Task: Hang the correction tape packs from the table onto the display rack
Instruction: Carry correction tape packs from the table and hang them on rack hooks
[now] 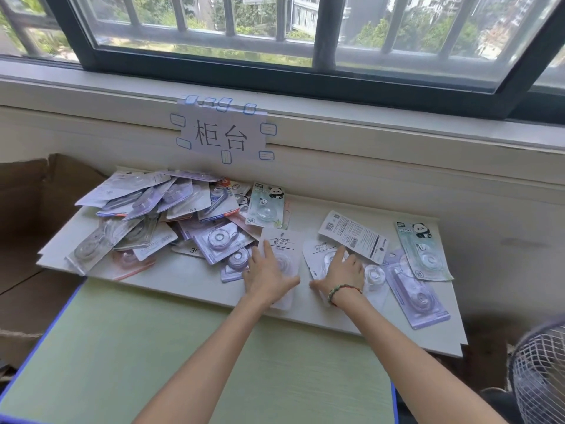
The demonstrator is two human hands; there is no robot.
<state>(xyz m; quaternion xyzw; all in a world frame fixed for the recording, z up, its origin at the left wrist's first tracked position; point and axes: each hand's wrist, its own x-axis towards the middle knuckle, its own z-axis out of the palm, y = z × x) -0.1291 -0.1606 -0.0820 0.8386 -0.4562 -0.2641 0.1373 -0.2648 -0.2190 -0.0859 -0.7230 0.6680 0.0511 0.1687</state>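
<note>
Both hands are down on the surface (195, 289) now. The left hand (269, 275) lies flat, fingers straight, on a white pack (282, 240); the right hand (341, 270) presses a second white pack (318, 249) likewise, fingers spread, grip closed on nothing. The heap (159, 215) sits to the left, two panda packs (423, 249) right and back. Best bet: slide each pack toward the near edge, thumb under, lift by the hang hole. Bare surface lies between the hands and toward the front edge. No rack is in view.
</note>
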